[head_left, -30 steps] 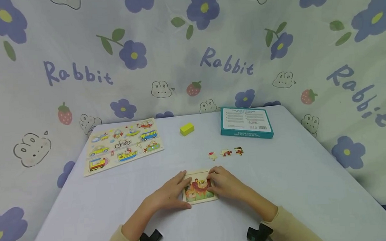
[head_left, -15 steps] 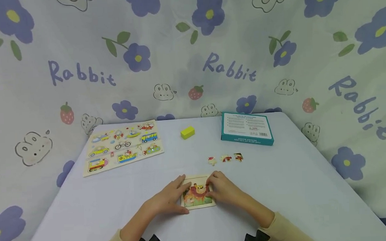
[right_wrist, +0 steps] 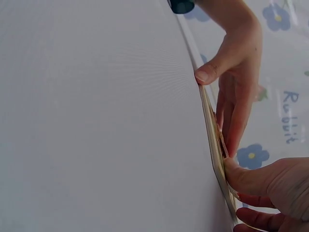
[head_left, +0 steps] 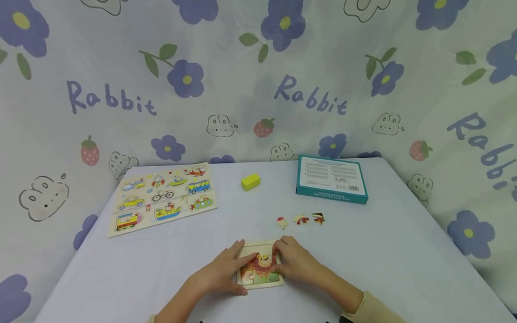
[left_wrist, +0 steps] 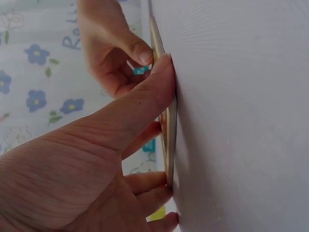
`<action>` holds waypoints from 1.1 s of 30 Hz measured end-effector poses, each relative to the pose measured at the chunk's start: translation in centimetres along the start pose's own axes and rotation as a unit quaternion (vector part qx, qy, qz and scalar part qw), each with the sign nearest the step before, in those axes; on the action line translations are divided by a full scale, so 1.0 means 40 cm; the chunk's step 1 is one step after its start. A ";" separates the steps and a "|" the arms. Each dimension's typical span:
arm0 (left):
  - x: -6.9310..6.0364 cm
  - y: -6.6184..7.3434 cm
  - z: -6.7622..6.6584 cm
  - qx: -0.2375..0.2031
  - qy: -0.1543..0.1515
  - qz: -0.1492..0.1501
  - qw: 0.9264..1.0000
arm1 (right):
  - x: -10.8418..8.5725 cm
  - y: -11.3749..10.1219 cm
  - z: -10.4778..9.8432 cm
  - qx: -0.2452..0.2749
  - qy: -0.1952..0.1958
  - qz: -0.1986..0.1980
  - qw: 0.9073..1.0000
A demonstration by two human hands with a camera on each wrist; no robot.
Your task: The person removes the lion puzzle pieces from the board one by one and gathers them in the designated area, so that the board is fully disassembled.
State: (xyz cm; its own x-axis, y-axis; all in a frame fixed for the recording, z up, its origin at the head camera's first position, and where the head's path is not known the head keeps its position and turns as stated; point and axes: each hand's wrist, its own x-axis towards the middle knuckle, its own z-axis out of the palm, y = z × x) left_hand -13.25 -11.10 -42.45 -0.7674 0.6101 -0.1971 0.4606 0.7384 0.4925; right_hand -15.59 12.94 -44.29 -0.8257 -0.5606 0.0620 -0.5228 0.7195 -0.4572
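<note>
Currently, the puzzle (head_left: 261, 269) lies on the surface (head_left: 130, 270) under my left hand (head_left: 221, 274), fingers spread and steadying it, while my right hand (head_left: 299, 261) pinches its right side. Should the left fingers press too lightly, it could skid and fit together crookedly.

Cloth (head_left: 234, 77): "Rabbit" is written three times in purple: above the far left corner of the table (head_left: 373, 252), above the right half of its far edge, and past its right edge.
Wrist views: the word is shown whole, turned sideways, in the right one; only its first letters are seen in the left.
Box (head_left: 331, 195), near the far right corner: small print on the white label (head_left: 329, 174) cannot be read; a barcode (head_left: 353, 188) is printed there.
Box side: capitals are blurred.
</note>
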 end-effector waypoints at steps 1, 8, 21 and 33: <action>0.000 0.000 -0.002 0.001 0.000 0.000 1.000 | 0.002 0.001 -0.001 0.001 0.000 -0.001 1.000; -0.003 0.003 -0.002 -0.010 0.000 -0.002 1.000 | 0.003 0.003 0.006 0.002 0.003 -0.001 1.000; -0.009 0.009 -0.003 -0.005 0.003 -0.012 1.000 | 0.006 -0.003 0.011 0.037 -0.009 0.003 0.999; -0.003 0.021 -0.008 -0.001 0.002 -0.028 1.000 | 0.006 -0.005 0.001 0.072 -0.015 -0.005 0.997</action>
State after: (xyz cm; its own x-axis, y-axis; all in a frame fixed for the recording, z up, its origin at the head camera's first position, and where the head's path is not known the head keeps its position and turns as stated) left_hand -12.91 -10.64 -41.72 -0.7938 0.5665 -0.2212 0.4161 0.7712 0.4817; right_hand -15.67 12.65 -44.22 -0.8127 -0.5812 0.0418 -0.4939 0.6489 -0.5788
